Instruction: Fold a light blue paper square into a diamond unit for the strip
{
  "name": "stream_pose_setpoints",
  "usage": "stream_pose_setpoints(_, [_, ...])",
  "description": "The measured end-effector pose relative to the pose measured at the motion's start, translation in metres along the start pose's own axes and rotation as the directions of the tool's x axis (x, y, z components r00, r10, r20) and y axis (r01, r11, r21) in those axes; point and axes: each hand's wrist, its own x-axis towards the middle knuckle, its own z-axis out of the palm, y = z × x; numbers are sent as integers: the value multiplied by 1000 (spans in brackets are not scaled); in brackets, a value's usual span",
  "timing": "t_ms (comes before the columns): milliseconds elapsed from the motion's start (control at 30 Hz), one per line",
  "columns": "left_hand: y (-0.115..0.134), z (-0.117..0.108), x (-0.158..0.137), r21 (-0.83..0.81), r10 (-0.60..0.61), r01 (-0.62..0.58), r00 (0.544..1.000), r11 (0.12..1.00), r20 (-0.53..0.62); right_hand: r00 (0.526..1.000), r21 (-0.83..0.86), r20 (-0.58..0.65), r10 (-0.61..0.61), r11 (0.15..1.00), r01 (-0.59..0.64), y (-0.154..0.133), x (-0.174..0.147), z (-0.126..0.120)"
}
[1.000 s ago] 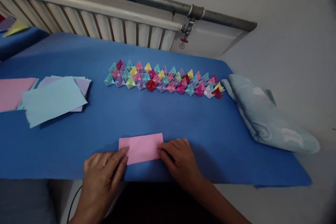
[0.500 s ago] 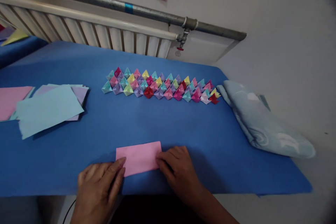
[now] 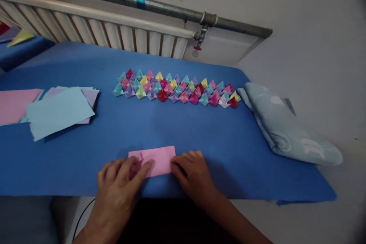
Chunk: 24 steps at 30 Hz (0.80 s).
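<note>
A folded pink sheet of paper (image 3: pixel 161 156) lies on the blue-covered table near its front edge. My left hand (image 3: pixel 118 177) rests over the sheet's left part. Its thumb lies on the paper, apart from the bent index finger, and a shadow falls between them. With thumb and fingers together, my right hand (image 3: pixel 194 173) pinches the sheet's right edge. Beyond the paper, several rows of small folded paper pieces (image 3: pixel 162 95) in many colours run across the table.
Loose light-blue sheets (image 3: pixel 60 112) lie stacked at the left, beside a pink sheet (image 3: pixel 17 105). A folded pale-green blanket (image 3: pixel 286 129) occupies the right side. Behind the blue table cover (image 3: pixel 183 126) stand a radiator (image 3: pixel 114 34) and a metal pipe (image 3: pixel 171 11) with a valve.
My left hand has moved rightward over the pink paper, its thumb and index finger now spread apart. My right hand still grips the right edge. The view has shifted slightly.
</note>
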Motion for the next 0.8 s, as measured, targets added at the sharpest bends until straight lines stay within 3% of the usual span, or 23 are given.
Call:
stream_pose_setpoints(100, [11, -3, 10, -24, 152, -151, 987, 988, 47, 1000, -4, 7, 7, 1000, -7, -1, 1, 0])
stream_pose_setpoints(200, [20, -5, 17, 39, 204, -207, 977, 978, 66, 999, 4, 31, 12, 1000, -12, -2, 2, -1])
stream_pose_setpoints(467, [22, -8, 5, 89, 202, -209, 976, 974, 87, 1000, -84, 11, -11, 996, 12, -6, -1, -3])
stream_pose_setpoints(567, [24, -9, 5, 86, 202, -211, 974, 974, 97, 992, -154, -12, -127, 980, 124, -14, -11, -6])
stream_pose_setpoints(667, [26, -9, 6, 81, 193, -200, 977, 976, 90, 964, -149, 87, -253, 953, 263, -17, -25, -7])
stream_pose_setpoints(800, [18, -5, -4, 88, 190, -195, 980, 977, 60, 962, -212, 139, -234, 942, 260, -6, -39, -7])
